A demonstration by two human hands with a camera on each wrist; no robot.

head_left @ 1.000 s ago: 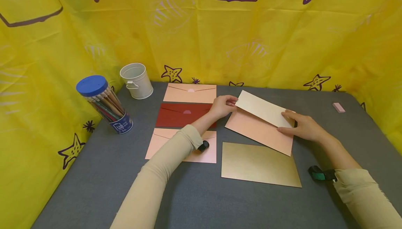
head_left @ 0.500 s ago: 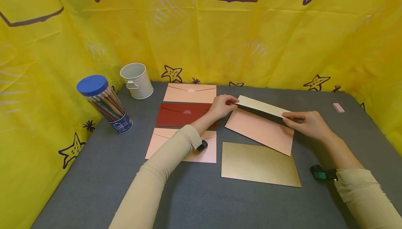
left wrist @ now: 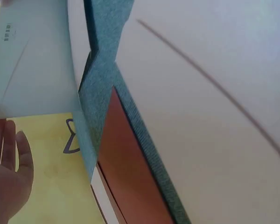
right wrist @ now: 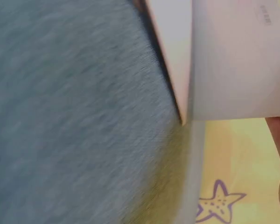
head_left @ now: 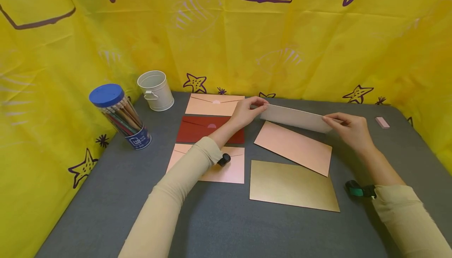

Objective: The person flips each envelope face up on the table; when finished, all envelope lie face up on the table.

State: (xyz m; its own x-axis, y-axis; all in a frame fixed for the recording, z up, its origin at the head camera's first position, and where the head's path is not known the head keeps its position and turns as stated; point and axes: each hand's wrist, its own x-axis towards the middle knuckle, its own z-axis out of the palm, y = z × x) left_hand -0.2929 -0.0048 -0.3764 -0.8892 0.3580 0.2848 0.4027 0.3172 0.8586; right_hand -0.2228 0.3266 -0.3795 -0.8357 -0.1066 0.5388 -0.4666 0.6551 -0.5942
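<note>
Both hands hold a cream envelope point(head_left: 294, 117) up on edge near the back of the table. My left hand point(head_left: 248, 112) pinches its left end between thumb and fingers, while my right hand point(head_left: 351, 130) pinches the upper right corner. Small printing and a slanting seam show on the envelope point(left wrist: 35, 70) in the left wrist view. Just in front of it lies a pink envelope point(head_left: 294, 148), set at an angle. A gold envelope point(head_left: 291, 187) is nearer the front, its far edge close to the pink one's lower corner.
On the left, a peach envelope point(head_left: 201, 107), a red one point(head_left: 195, 130) and a pale pink one point(head_left: 229, 171) lie in a column under the left arm. Beyond them stand a white bucket point(head_left: 159, 95) and a blue-lidded pencil tub point(head_left: 139, 138). A pink eraser point(head_left: 382, 122) lies far right.
The cream envelope has gone from lying slanted over the pink envelope to standing on edge farther back, its near face now showing. Both hands moved with it and kept their grip.
</note>
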